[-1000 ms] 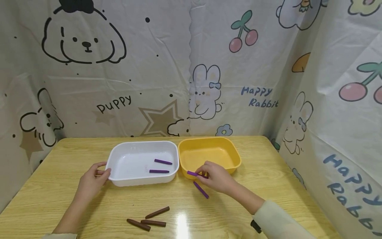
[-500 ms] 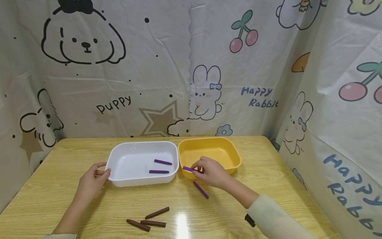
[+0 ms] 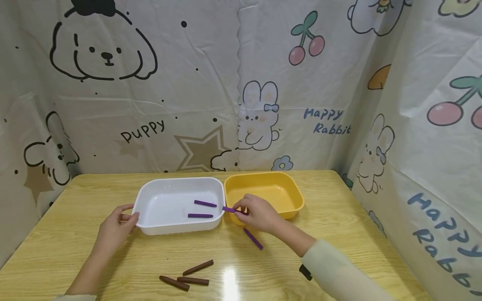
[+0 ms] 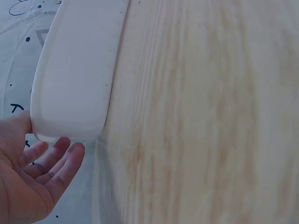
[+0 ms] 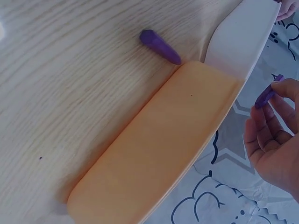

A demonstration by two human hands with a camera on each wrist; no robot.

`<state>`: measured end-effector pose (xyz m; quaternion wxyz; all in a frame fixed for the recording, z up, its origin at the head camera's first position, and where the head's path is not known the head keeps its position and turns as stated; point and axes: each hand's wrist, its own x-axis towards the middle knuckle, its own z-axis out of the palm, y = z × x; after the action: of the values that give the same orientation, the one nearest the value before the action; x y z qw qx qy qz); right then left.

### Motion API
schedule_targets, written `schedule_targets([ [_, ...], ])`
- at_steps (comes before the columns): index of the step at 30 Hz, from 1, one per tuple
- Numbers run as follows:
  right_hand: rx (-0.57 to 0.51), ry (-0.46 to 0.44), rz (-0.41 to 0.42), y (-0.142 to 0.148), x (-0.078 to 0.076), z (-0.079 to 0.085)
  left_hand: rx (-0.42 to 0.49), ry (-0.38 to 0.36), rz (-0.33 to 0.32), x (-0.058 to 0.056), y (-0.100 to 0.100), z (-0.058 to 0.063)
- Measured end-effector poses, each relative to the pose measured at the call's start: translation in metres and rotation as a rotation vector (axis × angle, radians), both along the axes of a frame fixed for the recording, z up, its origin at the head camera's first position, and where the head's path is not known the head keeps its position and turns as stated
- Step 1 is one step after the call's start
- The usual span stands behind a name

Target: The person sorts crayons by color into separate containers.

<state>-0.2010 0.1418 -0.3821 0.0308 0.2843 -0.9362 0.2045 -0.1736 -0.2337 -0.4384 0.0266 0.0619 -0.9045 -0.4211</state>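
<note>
My right hand (image 3: pixel 257 213) pinches a purple crayon (image 3: pixel 228 209) between thumb and fingers, over the side where the two tubs meet. The right wrist view also shows this held crayon (image 5: pixel 266 95), raised above the rims. My left hand (image 3: pixel 118 228) holds the left end of the white plastic tub (image 3: pixel 177 230), thumb at the rim (image 4: pixel 25 122) and fingers against the end wall. Inside that tub lie two purple crayons, an upper one (image 3: pixel 205 203) and a lower one (image 3: pixel 200 216). Another purple crayon (image 3: pixel 253 238) lies on the table before the yellow tub (image 3: pixel 295 205).
Several brown crayons (image 3: pixel 193 281) lie together near the table's front edge. Both tubs stand side by side at the back of the wooden table (image 3: pixel 301 267). A printed curtain (image 3: pixel 203 83) hangs behind and along the sides.
My right hand has moved left and slightly up with the purple crayon, from over the yellow tub's front to the white tub's right rim. The left hand stays on the white tub.
</note>
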Motion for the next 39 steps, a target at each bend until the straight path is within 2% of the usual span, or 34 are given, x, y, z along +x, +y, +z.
schedule_targets([
  [7, 0.019, 0.04, 0.049, -0.012, -0.007, 0.001, 0.001, 0.004, 0.004, 0.001, 0.001, 0.001],
  [21, 0.017, 0.027, 0.069, -0.034, -0.015, 0.0, 0.001, 0.007, 0.003, -0.001, 0.001, -0.001],
  [26, 0.013, 0.051, 0.092, -0.042, -0.017, 0.001, 0.005, 0.013, -0.002, 0.0, 0.0, -0.002],
  [39, 0.089, 0.099, 0.124, -0.065, -0.025, 0.001, 0.002, -0.002, 0.006, 0.0, 0.0, 0.0],
])
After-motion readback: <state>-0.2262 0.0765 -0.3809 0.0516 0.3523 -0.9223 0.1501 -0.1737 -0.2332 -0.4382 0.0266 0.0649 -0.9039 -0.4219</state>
